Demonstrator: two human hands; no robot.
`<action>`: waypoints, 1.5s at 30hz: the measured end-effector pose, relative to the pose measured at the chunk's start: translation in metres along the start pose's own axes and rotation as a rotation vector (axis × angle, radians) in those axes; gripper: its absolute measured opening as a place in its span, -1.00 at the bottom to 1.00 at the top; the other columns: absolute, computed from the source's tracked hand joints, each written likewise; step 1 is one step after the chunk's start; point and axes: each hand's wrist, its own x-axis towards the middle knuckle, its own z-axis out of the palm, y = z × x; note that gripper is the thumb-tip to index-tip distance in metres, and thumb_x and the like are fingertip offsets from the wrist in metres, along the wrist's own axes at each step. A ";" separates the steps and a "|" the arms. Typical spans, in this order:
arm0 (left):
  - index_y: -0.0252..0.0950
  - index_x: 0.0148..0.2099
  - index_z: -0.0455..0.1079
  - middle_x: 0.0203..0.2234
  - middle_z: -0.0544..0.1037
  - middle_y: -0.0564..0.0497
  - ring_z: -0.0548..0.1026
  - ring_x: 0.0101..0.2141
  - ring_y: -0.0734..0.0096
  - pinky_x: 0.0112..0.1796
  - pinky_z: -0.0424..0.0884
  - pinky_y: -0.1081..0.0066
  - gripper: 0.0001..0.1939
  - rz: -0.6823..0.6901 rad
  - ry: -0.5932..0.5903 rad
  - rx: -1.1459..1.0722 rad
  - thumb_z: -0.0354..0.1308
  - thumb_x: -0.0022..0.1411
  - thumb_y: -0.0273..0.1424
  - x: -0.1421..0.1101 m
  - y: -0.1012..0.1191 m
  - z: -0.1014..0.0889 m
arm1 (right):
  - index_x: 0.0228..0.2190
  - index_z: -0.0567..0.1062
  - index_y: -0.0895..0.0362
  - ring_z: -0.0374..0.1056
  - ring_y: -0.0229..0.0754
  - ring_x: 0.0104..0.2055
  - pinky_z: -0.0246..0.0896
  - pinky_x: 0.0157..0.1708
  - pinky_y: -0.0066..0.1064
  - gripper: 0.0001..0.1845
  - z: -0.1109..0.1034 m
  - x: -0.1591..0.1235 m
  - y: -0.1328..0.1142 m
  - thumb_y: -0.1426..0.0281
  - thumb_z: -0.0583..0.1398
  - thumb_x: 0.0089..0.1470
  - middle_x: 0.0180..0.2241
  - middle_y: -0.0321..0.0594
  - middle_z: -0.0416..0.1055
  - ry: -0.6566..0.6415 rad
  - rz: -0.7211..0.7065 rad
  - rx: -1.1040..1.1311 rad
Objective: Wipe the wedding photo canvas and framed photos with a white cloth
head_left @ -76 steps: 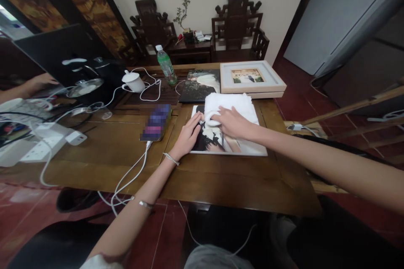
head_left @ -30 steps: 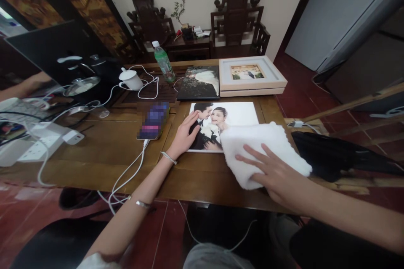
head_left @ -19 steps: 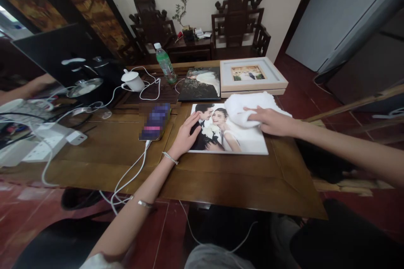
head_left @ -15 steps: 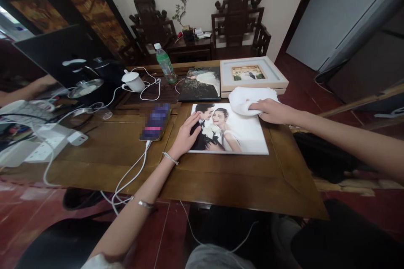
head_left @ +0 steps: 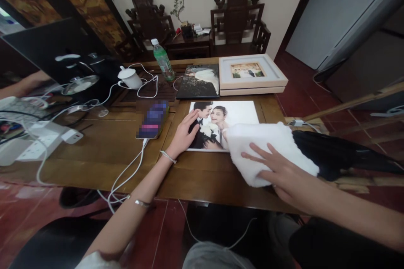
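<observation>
On the right end of a wooden table (head_left: 197, 180) there's a pale photo panel (head_left: 210, 132) lying flat, and someone's got both hands on the go around it.

Oh nice, doing what exactly? Start with the left.

Left hand (head_left: 184, 132) is palm down on the panel's left side, fingers straight and nearly together, thumb out a bit. Just resting there, not gripping anything.

And the right?

Right hand (head_left: 282, 172) is spread wide on a fluffy white cloth (head_left: 268, 134), fingers fanned over the top. Can't tell if it's pinching any of it. The cloth covers the panel's near right corner and looks to poke out past the table's right edge.

What else is lying around?

Just behind the panel there's a dark photo panel (head_left: 202, 82), and right beside that, a thick pale framed picture (head_left: 248, 70). To the left of the hand there's a phone (head_left: 153, 121), screen blurred out, with a white cable (head_left: 139, 157) plugged in.

Any drinks? lol

Yep, a green bottle (head_left: 164, 63) standing at the back, plus a lidded white cup (head_left: 131, 79) near it. Way off left there's another person's arm (head_left: 23, 86) and a white power strip (head_left: 47, 141).
</observation>
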 end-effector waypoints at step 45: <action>-0.30 0.21 0.25 0.23 0.25 -0.12 0.14 0.25 0.27 0.24 0.03 0.12 -0.54 -0.003 -0.004 0.011 -0.04 0.31 -0.29 0.001 0.000 -0.001 | -0.08 0.46 0.12 0.17 0.07 0.19 0.08 0.11 0.04 -0.40 -0.037 0.096 0.032 0.72 0.01 -0.17 0.04 -0.01 0.39 -0.061 0.105 0.051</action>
